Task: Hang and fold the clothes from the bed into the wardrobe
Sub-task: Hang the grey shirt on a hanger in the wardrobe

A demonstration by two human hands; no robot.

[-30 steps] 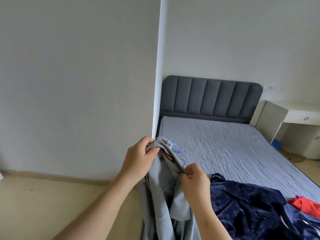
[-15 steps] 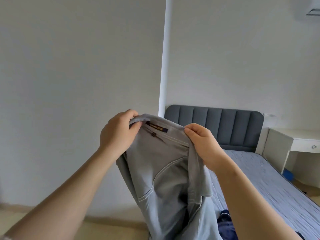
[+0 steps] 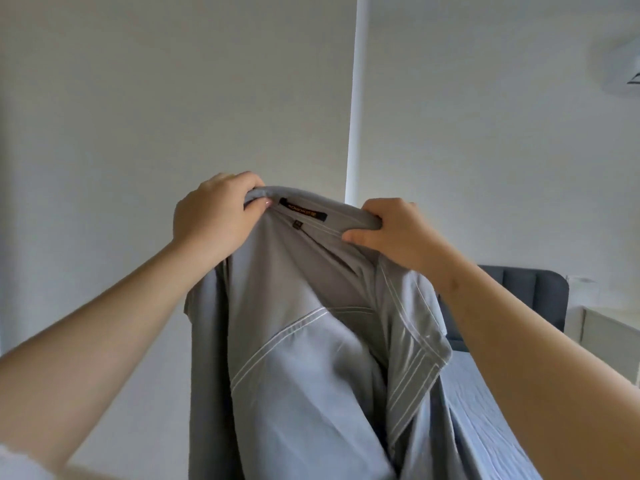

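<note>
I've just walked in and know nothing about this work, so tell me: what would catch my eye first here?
A light grey garment with white stitched seams fills the middle, held up by its collar. The left hand and right hand each grip one end of that collar, with a dark label between them. Behind, at lower right, a dark grey headboard and the bed peek out.

Pale walls (image 3: pixel 138 98) carry an air conditioner (image 3: pixel 621 65) high right, above a white desk (image 3: pixel 609 329).
</note>
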